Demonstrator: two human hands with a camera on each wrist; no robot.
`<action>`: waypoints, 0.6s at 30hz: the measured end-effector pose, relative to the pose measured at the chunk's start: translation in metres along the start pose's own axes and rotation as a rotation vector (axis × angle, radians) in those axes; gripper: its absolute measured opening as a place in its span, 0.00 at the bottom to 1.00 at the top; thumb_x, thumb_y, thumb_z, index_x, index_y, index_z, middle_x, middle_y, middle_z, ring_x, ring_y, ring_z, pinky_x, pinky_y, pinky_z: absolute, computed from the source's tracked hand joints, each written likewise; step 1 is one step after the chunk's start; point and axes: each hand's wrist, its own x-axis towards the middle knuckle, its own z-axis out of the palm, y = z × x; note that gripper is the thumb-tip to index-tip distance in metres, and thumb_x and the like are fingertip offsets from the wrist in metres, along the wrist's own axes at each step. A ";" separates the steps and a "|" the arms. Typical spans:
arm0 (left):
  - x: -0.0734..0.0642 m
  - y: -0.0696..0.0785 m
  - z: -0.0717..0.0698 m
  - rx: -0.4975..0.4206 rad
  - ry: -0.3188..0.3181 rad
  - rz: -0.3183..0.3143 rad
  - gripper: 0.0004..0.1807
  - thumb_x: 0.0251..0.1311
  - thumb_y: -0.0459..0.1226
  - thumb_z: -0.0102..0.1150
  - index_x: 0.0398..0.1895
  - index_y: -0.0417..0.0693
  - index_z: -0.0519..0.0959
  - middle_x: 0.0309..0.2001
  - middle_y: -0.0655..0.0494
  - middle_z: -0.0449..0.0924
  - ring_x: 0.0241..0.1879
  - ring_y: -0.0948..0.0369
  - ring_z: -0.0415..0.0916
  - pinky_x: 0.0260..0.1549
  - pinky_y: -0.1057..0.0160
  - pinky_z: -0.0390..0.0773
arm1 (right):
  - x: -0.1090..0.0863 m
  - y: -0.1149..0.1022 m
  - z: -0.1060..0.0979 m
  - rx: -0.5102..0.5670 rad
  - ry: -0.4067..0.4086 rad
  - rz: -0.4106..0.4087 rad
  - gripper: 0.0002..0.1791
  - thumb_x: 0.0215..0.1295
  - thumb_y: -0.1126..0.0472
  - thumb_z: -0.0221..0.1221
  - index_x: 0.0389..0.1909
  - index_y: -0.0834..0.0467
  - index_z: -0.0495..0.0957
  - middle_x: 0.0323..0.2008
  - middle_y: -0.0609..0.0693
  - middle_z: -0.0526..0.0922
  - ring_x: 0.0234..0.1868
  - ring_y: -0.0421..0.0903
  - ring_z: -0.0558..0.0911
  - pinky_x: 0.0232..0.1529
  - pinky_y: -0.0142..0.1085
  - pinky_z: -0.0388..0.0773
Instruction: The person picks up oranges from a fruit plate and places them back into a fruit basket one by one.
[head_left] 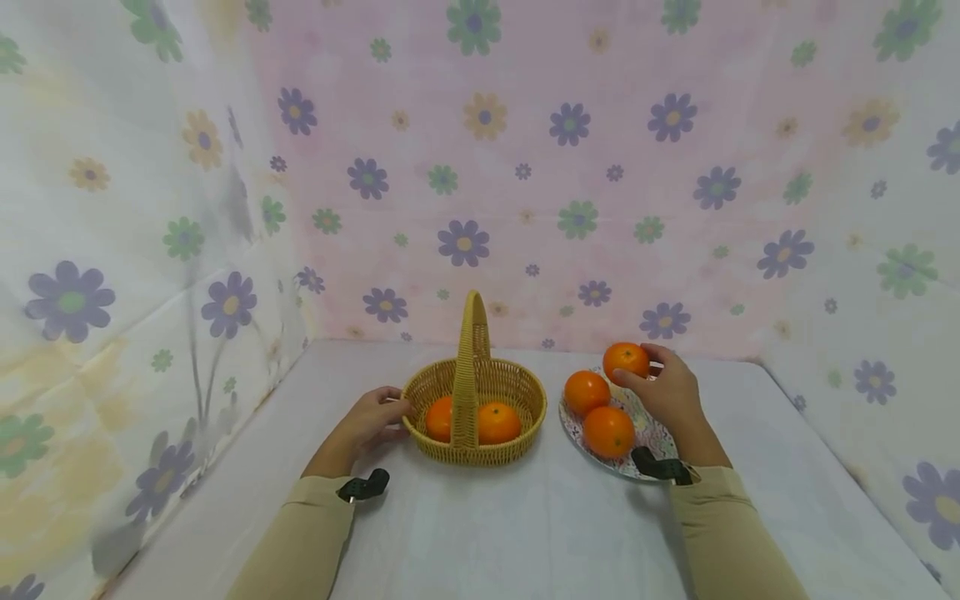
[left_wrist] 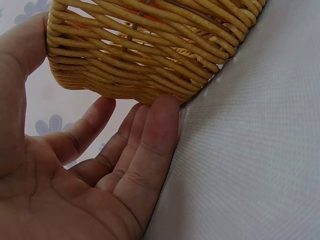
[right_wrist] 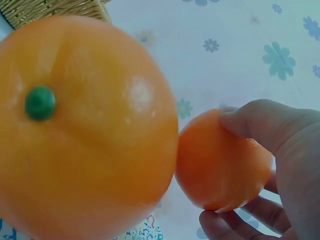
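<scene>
1) Sleeves (head_left: 300,533), two, tan, bottom of the frame
2) Tabletop (head_left: 480,533), white-covered, lower half of the frame
3) Plate (head_left: 654,437), patterned, lower right of centre, bearing two plate oranges (head_left: 609,432) side by side
4) Left hand (head_left: 372,419), lower left of centre, thumb and fingers gripping the left end of the basket (head_left: 510,454)
5) Basket contents: two basket oranges (head_left: 498,423), lower centre, beneath the upright arched handle (head_left: 466,375)
6) Right hand (head_left: 671,392), right of centre, thumb and fingers clamped on the held orange (head_left: 624,358), at the plate's far side
7) Floral cloth (head_left: 517,200), pink, upper frame
</scene>
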 end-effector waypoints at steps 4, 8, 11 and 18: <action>0.000 0.000 0.000 -0.003 -0.002 0.009 0.22 0.65 0.41 0.61 0.58 0.39 0.73 0.55 0.43 0.79 0.52 0.52 0.81 0.51 0.54 0.87 | -0.002 -0.004 0.001 0.000 0.016 -0.016 0.51 0.64 0.36 0.67 0.79 0.56 0.58 0.76 0.61 0.65 0.71 0.64 0.68 0.66 0.59 0.76; -0.003 0.002 0.001 0.005 -0.002 0.015 0.22 0.65 0.41 0.61 0.58 0.39 0.73 0.54 0.43 0.79 0.51 0.53 0.81 0.52 0.52 0.87 | -0.003 -0.004 0.002 -0.004 0.052 -0.050 0.51 0.63 0.36 0.67 0.78 0.57 0.59 0.74 0.62 0.66 0.69 0.64 0.70 0.64 0.59 0.78; -0.004 0.004 0.001 0.019 0.001 0.013 0.23 0.66 0.41 0.60 0.59 0.39 0.73 0.55 0.43 0.79 0.51 0.53 0.81 0.53 0.52 0.87 | -0.002 -0.006 0.004 -0.008 0.082 -0.072 0.51 0.63 0.36 0.67 0.78 0.58 0.60 0.72 0.64 0.66 0.67 0.64 0.71 0.63 0.58 0.80; -0.002 0.002 0.001 0.025 0.017 0.001 0.22 0.65 0.41 0.61 0.58 0.40 0.74 0.55 0.42 0.79 0.51 0.52 0.81 0.51 0.53 0.87 | -0.004 -0.012 0.006 0.002 0.102 -0.067 0.51 0.61 0.35 0.68 0.77 0.58 0.63 0.71 0.63 0.67 0.66 0.64 0.71 0.61 0.57 0.81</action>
